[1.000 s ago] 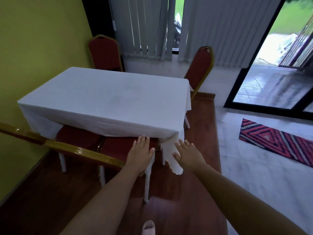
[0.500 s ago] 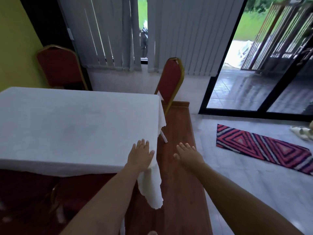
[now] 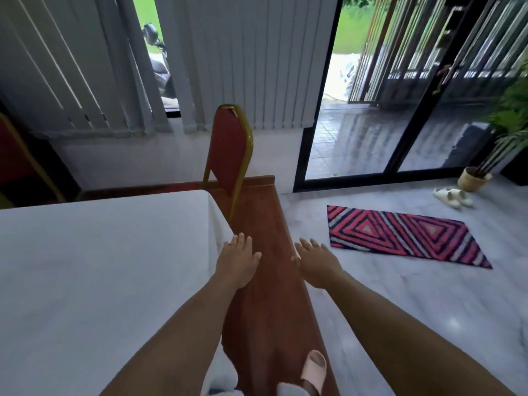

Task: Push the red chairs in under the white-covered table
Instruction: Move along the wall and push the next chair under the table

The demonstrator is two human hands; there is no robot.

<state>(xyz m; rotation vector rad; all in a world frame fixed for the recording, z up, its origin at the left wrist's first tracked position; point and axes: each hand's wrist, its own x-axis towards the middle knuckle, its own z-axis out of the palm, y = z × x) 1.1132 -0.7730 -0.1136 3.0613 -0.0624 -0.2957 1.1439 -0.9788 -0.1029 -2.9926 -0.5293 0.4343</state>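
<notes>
Approach to corner chair, hands empty.
Left hand (image 3: 238, 260) and right hand (image 3: 315, 260) extend flat, fingers spread, holding nothing, toward red chair (image 3: 228, 150) beyond white-covered table (image 3: 100, 267).

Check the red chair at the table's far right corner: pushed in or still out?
Still out. The red chair stands beyond the table corner, its backrest well clear of the cloth edge; neither hand touches it.

We scan the whole view for lettering and find none we can read — no label, brand, number or sign. The white tablecloth (image 3: 100, 267) is bare of print, the red chair (image 3: 228, 147) back carries no tag we can make out, and the striped mat (image 3: 400, 235) shows pattern only — no words.
</notes>
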